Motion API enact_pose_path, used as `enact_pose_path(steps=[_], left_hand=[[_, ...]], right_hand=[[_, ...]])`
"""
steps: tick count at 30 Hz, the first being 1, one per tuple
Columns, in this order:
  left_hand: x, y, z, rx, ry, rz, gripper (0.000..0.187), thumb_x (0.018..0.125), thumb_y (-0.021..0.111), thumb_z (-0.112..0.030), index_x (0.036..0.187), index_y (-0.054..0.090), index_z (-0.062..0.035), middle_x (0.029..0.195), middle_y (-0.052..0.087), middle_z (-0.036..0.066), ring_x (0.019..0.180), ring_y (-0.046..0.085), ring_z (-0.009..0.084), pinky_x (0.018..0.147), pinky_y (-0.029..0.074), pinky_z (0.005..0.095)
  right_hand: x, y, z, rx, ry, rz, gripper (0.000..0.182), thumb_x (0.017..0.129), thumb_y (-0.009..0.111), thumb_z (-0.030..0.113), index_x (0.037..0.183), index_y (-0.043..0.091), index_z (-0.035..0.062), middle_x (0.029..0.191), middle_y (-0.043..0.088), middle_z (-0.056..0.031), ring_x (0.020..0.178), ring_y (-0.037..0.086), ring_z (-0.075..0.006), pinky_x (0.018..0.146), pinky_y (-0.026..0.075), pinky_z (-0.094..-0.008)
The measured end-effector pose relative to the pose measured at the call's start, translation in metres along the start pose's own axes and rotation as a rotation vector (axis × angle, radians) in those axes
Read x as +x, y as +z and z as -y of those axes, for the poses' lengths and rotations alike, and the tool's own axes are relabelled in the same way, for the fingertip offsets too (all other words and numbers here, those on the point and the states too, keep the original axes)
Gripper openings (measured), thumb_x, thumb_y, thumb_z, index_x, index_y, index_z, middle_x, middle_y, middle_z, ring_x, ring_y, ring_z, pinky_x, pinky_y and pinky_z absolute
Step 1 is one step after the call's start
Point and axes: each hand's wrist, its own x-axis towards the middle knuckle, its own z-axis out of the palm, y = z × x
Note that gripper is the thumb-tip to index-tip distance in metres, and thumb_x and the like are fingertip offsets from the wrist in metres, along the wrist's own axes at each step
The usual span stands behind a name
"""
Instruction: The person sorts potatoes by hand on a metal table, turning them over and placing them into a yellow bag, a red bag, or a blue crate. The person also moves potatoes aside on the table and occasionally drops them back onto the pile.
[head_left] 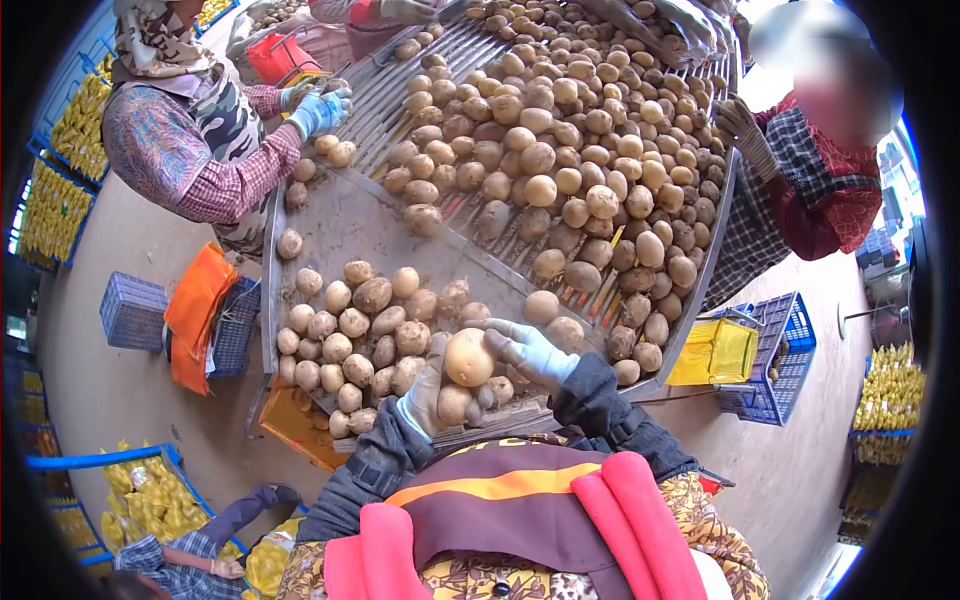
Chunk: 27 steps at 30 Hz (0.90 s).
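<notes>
A large, pale potato is held up between my gloved hands, over the near end of the metal sorting table. My left hand curls around its left side, and a second potato sits against that palm. From the right, my right hand has its fingers closed against the large potato's upper edge. Both gloves are dirty at the fingers. A group of potatoes lies just left of my hands. The larger heap of potatoes covers the slatted part beyond.
Co-workers stand around the table; a blue-gloved hand is at the left edge, a grey-gloved hand at the right. Blue crates and a yellow bag are at right, an orange cloth at left.
</notes>
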Motion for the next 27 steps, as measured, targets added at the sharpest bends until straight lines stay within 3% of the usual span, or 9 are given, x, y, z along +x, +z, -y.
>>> enact_pose_path(steps=[7,9,10,12,14,17,19,23,27], left_hand=[[0.005,0.012,0.002,0.273,-0.053,-0.342,0.082,0.088,0.027,-0.076,0.114,0.059,-0.0050,0.073,0.066,0.013,0.050,0.059,0.0191,0.045,0.049,0.0295],[0.009,0.015,0.005,0.340,-0.070,-0.415,0.080,0.089,0.026,-0.075,0.113,0.059,-0.0059,0.075,0.066,0.011,0.050,0.059,0.0183,0.045,0.048,0.0291],[0.012,0.017,0.006,0.332,-0.069,-0.432,0.080,0.089,0.026,-0.075,0.114,0.059,-0.0065,0.080,0.067,0.011,0.052,0.059,0.0186,0.046,0.049,0.0293],[0.016,0.013,0.009,0.329,-0.073,-0.447,0.079,0.089,0.026,-0.075,0.116,0.058,-0.0071,0.086,0.067,0.011,0.054,0.059,0.0190,0.048,0.050,0.0295],[0.020,-0.008,0.016,0.297,0.045,-0.249,0.076,0.090,0.030,-0.072,0.121,0.055,-0.0064,0.098,0.066,0.012,0.066,0.062,0.0177,0.057,0.053,0.0291],[0.033,-0.016,0.031,0.641,0.274,-0.403,0.074,0.092,0.035,-0.068,0.126,0.051,-0.0045,0.103,0.064,0.011,0.081,0.063,0.0172,0.072,0.054,0.0308],[0.033,-0.022,0.029,0.576,0.264,-0.375,0.073,0.092,0.038,-0.065,0.126,0.052,-0.0023,0.103,0.064,0.009,0.092,0.062,0.0168,0.083,0.053,0.0321],[0.032,-0.028,0.024,0.543,0.231,-0.458,0.061,0.096,0.044,-0.056,0.118,0.057,-0.0006,0.103,0.063,0.009,0.088,0.060,0.0174,0.080,0.050,0.0325],[0.027,-0.010,0.031,0.332,0.348,-0.600,0.060,0.100,0.033,-0.052,0.123,0.053,-0.0007,0.109,0.062,0.017,0.090,0.064,0.0285,0.074,0.055,0.0405]], right_hand=[[-0.004,-0.004,-0.024,0.085,0.046,-0.126,0.053,0.099,0.046,0.043,0.136,0.047,0.0052,0.129,0.054,-0.0091,0.119,0.051,-0.0190,0.099,0.044,-0.0338],[-0.008,-0.003,-0.027,0.237,0.040,-0.145,0.055,0.096,0.051,0.048,0.133,0.050,0.0080,0.113,0.060,-0.0038,0.095,0.055,-0.0101,0.075,0.047,-0.0252],[-0.012,-0.008,-0.019,0.206,0.165,-0.097,0.054,0.095,0.050,0.051,0.129,0.052,0.0091,0.099,0.062,-0.0022,0.071,0.055,-0.0071,0.057,0.045,-0.0223],[-0.014,-0.007,-0.021,0.140,0.180,-0.152,0.054,0.096,0.047,0.053,0.127,0.052,0.0089,0.094,0.062,-0.0026,0.066,0.054,-0.0070,0.054,0.044,-0.0220],[-0.015,-0.003,-0.019,0.069,0.193,-0.204,0.054,0.096,0.043,0.054,0.124,0.052,0.0087,0.089,0.061,-0.0029,0.062,0.053,-0.0069,0.052,0.043,-0.0216],[-0.017,0.006,-0.015,0.016,0.228,-0.386,0.051,0.097,0.043,0.053,0.120,0.052,0.0089,0.082,0.058,-0.0031,0.059,0.052,-0.0080,0.050,0.042,-0.0215],[-0.011,0.003,-0.028,0.114,0.179,-0.387,0.052,0.094,0.051,0.051,0.124,0.046,0.0079,0.083,0.059,-0.0051,0.048,0.048,-0.0079,0.043,0.040,-0.0230],[-0.013,0.005,-0.034,0.034,0.069,-0.298,0.053,0.095,0.050,0.050,0.126,0.045,0.0078,0.091,0.060,-0.0075,0.061,0.055,-0.0103,0.052,0.046,-0.0238],[0.001,0.008,-0.071,-0.224,-0.143,-0.338,0.051,0.096,0.048,0.046,0.132,0.043,0.0100,0.109,0.059,-0.0089,0.091,0.058,-0.0164,0.079,0.049,-0.0294]])
